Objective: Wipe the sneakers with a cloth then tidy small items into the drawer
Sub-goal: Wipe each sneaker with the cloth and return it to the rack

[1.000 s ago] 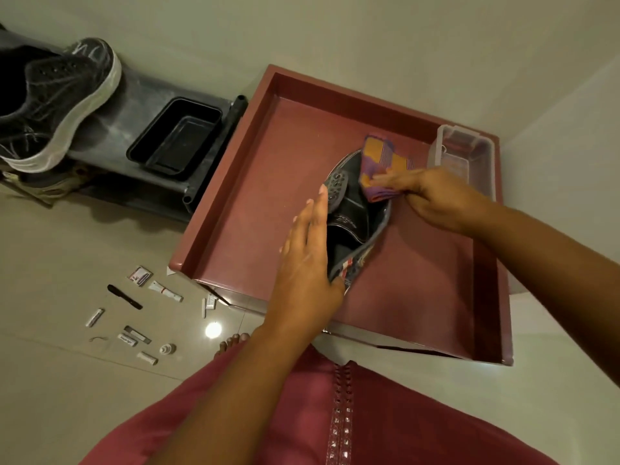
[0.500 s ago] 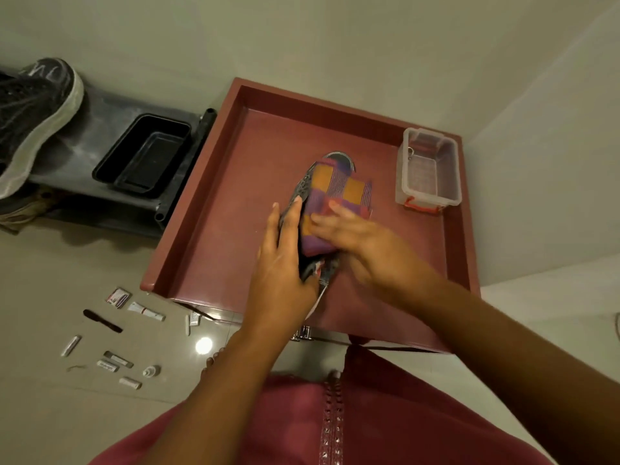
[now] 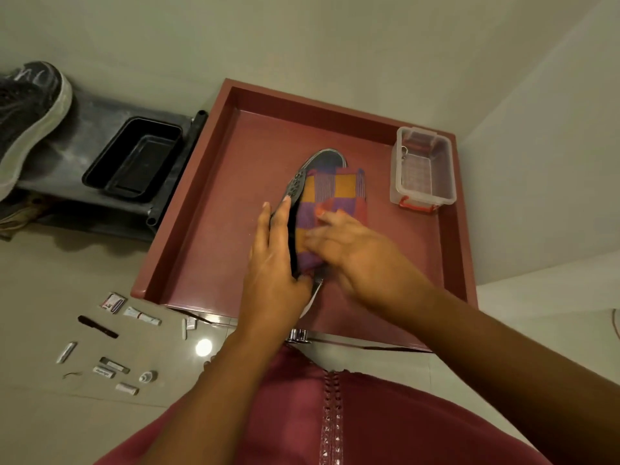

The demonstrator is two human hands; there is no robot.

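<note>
A dark sneaker lies in the open maroon drawer, toe pointing away. My left hand holds its left side, fingers flat along it. My right hand presses a purple, orange and red checked cloth onto the top of the shoe, covering most of it. A second dark sneaker with a white sole rests on the grey rack at far left. Several small items lie scattered on the floor left of the drawer.
A clear plastic box with red clips stands in the drawer's far right corner. A black tray sits on the grey shoe rack. Walls close off the back and the right. My maroon garment fills the bottom.
My right hand has drawn the cloth from the shoe's toe back over its middle toward me. The left hand stays on the shoe. The view has shifted slightly.
</note>
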